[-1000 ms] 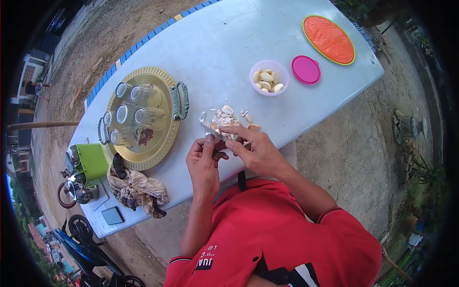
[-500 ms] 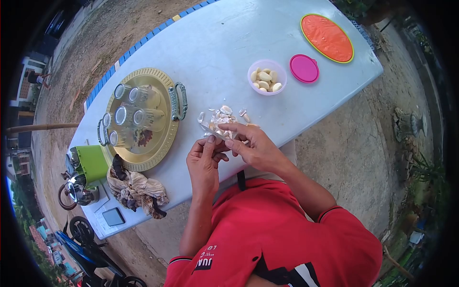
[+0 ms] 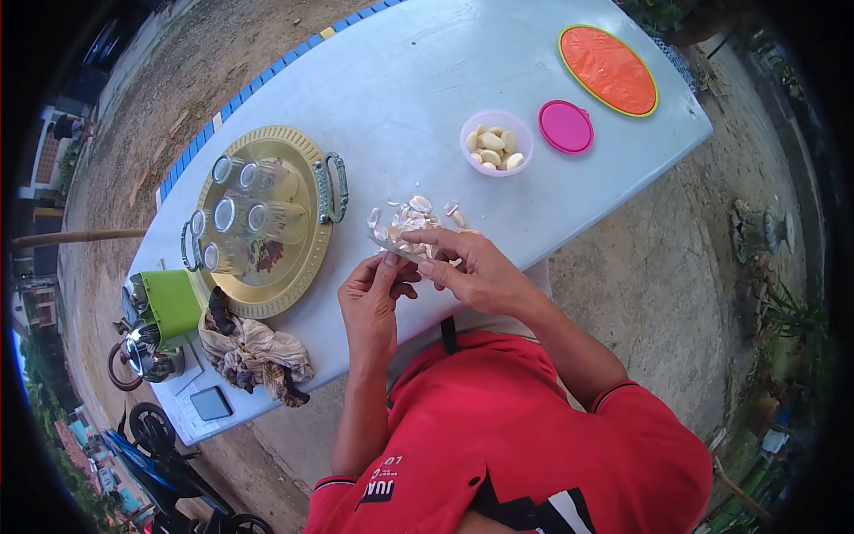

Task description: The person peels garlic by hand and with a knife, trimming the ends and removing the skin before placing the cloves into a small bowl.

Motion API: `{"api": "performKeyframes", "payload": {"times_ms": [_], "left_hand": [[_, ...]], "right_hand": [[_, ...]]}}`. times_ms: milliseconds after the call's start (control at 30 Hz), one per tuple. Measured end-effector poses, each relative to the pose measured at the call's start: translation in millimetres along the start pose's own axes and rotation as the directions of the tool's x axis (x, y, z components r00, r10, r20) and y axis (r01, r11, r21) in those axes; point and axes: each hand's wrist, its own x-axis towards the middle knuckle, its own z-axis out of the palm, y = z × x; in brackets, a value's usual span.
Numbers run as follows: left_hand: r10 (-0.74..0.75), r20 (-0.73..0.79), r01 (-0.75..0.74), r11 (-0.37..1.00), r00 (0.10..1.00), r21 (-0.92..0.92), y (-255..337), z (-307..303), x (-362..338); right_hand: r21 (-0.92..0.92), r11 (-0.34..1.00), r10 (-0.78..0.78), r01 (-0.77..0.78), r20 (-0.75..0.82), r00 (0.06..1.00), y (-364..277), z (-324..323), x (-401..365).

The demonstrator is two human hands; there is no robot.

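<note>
Over the near edge of the table, my right hand (image 3: 473, 272) is closed around a small knife (image 3: 397, 249), its thin blade pointing left. My left hand (image 3: 372, 292) is closed just beside the blade, thumb up against it; whatever sits between its fingers is hidden. Right behind both hands lies a loose pile of garlic cloves and papery skins (image 3: 416, 214), partly covered by my fingers. Farther back stands a translucent bowl (image 3: 465, 153) holding several peeled garlic cloves (image 3: 491, 141).
To the left, a gold tray (image 3: 294, 294) carries several upturned glasses (image 3: 228, 214). A crumpled cloth (image 3: 258, 354), a green container (image 3: 171, 303) and a phone (image 3: 212, 403) are at the near left. A pink lid (image 3: 566, 127) and an orange oval lid (image 3: 608, 71) lie at the right.
My left hand has shifted slightly to the left, and more of the knife blade shows beyond its thumb. My right hand is almost where it was.
</note>
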Motion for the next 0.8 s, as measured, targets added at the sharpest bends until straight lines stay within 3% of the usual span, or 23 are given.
{"api": "performKeyframes", "payload": {"times_ms": [233,333,400,600,733,800], "left_hand": [[-0.001,-0.012,0.003,0.994,1.000,0.112,5,-2,2],[-0.012,-0.006,0.012,0.990,1.000,0.138,8,-3,3],[-0.012,-0.004,0.012,0.990,1.000,0.138,10,-2,5],[0.006,0.005,-0.007,0.988,1.000,0.154,12,-3,5],[0.057,0.009,-0.058,0.979,0.998,0.197,9,-5,5],[0.063,0.004,-0.063,0.978,0.998,0.200,8,-5,6]], "right_hand": [[-0.120,0.993,-0.006,0.004,-0.018,1.000,3,-3,2],[-0.074,0.997,-0.038,0.036,-0.024,0.999,5,-4,4],[0.055,0.986,0.152,-0.155,0.052,0.987,-2,-10,4],[0.343,0.896,0.265,-0.282,0.096,0.959,7,-14,4],[0.366,0.896,0.252,-0.252,0.049,0.966,0,-10,1],[0.283,0.936,0.205,-0.210,0.049,0.978,-11,-8,-3]]}}
